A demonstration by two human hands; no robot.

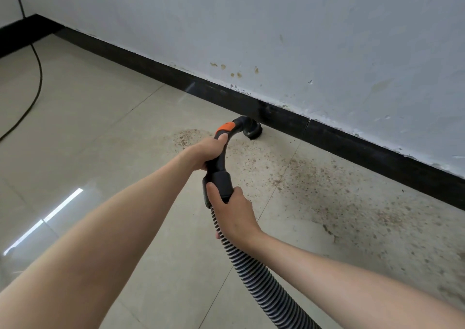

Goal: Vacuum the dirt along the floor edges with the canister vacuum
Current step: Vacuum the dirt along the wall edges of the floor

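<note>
My left hand (205,152) grips the curved black vacuum handle (221,157) just below its orange slider (225,127). My right hand (232,211) holds the black cuff where the ribbed grey hose (259,283) joins the handle. The round black brush nozzle (253,130) sits on the floor against the black baseboard (352,150). Brown dirt (339,197) is scattered over the beige tiles along the baseboard, from beside the nozzle out to the right. The canister itself is out of view.
A white, stained wall (276,39) rises above the baseboard. A black power cord (37,77) runs down the far-left corner and across the floor. Glossy tiles (88,140) to the left reflect a window.
</note>
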